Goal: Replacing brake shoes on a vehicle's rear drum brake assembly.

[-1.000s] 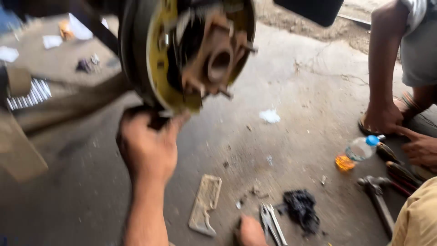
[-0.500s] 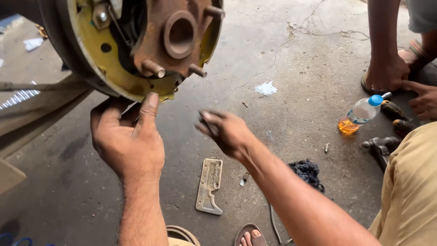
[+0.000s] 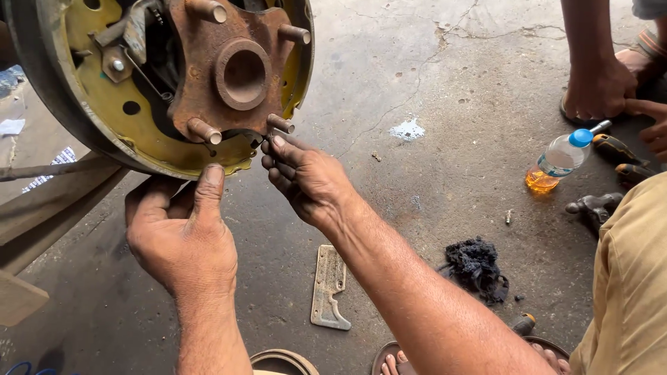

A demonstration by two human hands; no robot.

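Floor: bare grey concrete floor (image 3: 445, 83), cracked and stained, carrying everything loose in the scene.
Brake assembly: a round yellow backing plate (image 3: 104, 125) fills the top left corner, with a dark drum edge around it.
Hub: a rusty wheel hub (image 3: 236, 69) sits at the middle of the plate, with a round hollow centre and threaded studs sticking out.
Left hand: the left hand (image 3: 180, 236) is below the plate, back of the hand facing up, fingers curled under the plate's lower rim and thumb pointing up against it; it grips the rim.
Right hand: the right hand (image 3: 306, 180) comes in from the lower right on a long bare forearm, fingers extended and pressed together, tips touching the lower right stud (image 3: 280, 123); whether they pinch it or only touch it cannot be told.
Bottle: a clear plastic bottle (image 3: 559, 158) with a blue cap lies tilted near the floor's right edge, holding a little amber liquid at its bottom end.
Another person: a bare foot (image 3: 597, 87) stands at the top right edge, with fingers of a hand just beside it.
Rag: a dark crumpled rag (image 3: 476, 267) lies right of the forearm.
Metal plate: a flat grey metal plate (image 3: 328, 285) lies on the floor under the forearm, towards the bottom edge.
Tools: dark tool handles (image 3: 615, 149) lie by the right edge, close to the bottle.
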